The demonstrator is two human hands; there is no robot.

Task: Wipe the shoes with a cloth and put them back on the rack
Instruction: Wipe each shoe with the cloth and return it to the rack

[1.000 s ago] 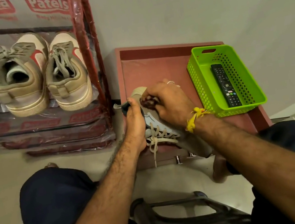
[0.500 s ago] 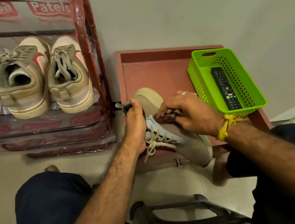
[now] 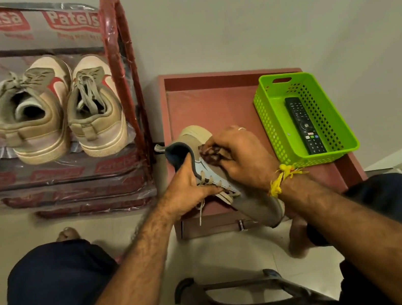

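two hands are seen on one beige shoe (image 3: 255,207), held over the front edge of a low red counter (image 3: 215,101). the left hand (image 3: 187,187) is clenched on the shoe at its dark collar, thumb lying along the rim and fingers closed by the laces. the right hand (image 3: 242,155) is closed on a dark patterned cloth (image 3: 211,153), which is pressed against the side of the shoe near the heel. a yellow thread (image 3: 281,178) is tied at the right wrist. the shoe is tilted, heel away from the person and toe pointed toward the right knee. on the counter, just right of the hands, a green basket (image 3: 269,118) is set with a black remote (image 3: 303,124) lying inside. to the left, a red rack (image 3: 121,58) wrapped in printed plastic is noted; one pair of tan shoes (image 3: 61,115) is placed on its shelf, heels toward the person, well apart from the held shoe.
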